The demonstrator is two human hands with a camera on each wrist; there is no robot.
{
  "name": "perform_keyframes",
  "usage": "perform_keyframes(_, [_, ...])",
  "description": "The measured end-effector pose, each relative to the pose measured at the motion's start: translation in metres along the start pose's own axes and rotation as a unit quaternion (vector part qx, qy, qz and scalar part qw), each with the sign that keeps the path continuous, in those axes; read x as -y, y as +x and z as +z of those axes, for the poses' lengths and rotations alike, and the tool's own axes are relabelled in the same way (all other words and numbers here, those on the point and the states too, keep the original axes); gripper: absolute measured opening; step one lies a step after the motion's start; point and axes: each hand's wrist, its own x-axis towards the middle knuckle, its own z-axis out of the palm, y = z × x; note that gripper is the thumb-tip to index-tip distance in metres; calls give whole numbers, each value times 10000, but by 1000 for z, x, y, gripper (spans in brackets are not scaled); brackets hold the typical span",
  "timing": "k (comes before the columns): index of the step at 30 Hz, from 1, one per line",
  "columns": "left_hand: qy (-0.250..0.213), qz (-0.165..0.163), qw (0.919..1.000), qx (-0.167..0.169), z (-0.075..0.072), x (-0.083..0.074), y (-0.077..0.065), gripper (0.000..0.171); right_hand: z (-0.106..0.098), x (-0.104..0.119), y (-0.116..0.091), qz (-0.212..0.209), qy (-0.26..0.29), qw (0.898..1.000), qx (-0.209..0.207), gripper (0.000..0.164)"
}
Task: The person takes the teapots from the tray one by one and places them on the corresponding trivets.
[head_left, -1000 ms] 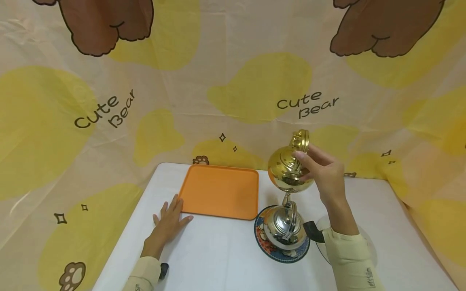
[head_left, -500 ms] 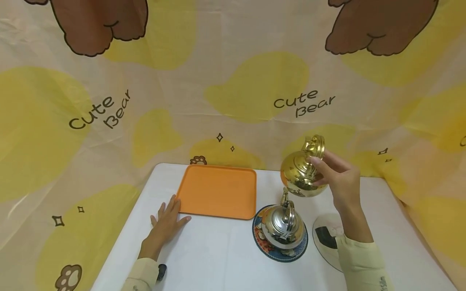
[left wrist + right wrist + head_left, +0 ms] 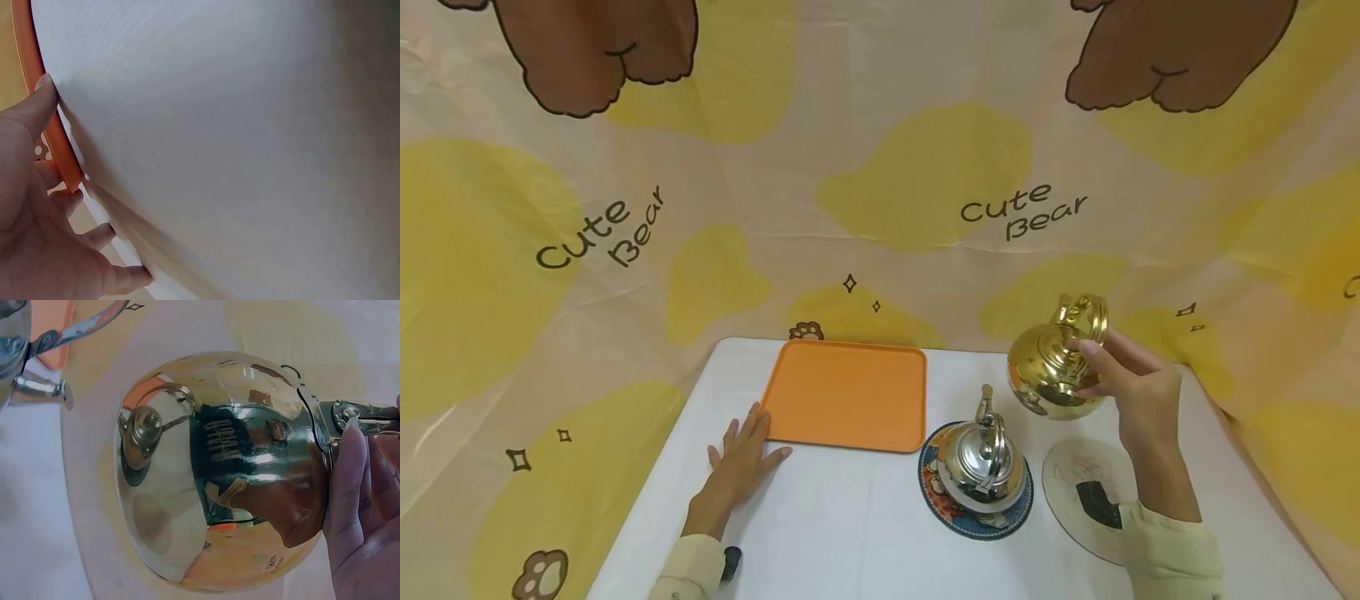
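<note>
My right hand point(image 3: 1146, 400) holds a shiny gold teapot point(image 3: 1048, 375) up in the air by its handle side, thumb and fingers pinching near the handle's base. In the right wrist view the pot's round body point(image 3: 187, 537) fills the middle, with the thumb pressed beside the handle mount. Left of it, a silver teapot point(image 3: 977, 471) stands upright on a patterned plate point(image 3: 955, 521), its spout toward the backdrop. My left hand point(image 3: 737, 467) lies with fingers spread at the near left corner of an orange tray point(image 3: 846, 396); its fingertips touch the tray edge point(image 3: 59, 140).
A pale round plate point(image 3: 1075, 483) lies on the white table point(image 3: 835, 533) to the right, partly covered by the right sleeve and its black wrist camera. A printed fabric backdrop point(image 3: 880, 183) rises right behind the table's far edge.
My right hand has carried the gold teapot rightward and somewhat down, from behind the silver teapot to beyond the pale plate. The left hand stays at the tray corner.
</note>
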Motion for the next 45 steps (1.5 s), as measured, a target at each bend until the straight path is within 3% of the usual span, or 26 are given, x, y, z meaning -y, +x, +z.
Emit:
perform_keyframes(11, [75, 14, 10000, -5, 3, 2, 3, 88, -30, -5, -11, 16, 51, 9999, -109, 30])
perform_keyframes(18, [33, 6, 10000, 0, 3, 3, 3, 88, -45, -11, -23, 355, -294, 9984, -328, 32])
perform_keyframes(33, [-106, 50, 9998, -131, 3, 3, 1, 88, -72, -21, -47, 88, -328, 9994, -54, 33])
perform_keyframes(45, [-16, -86, 9999, 49, 2, 1, 2, 89, -90, -32, -71, 433, -286, 9986, -61, 33])
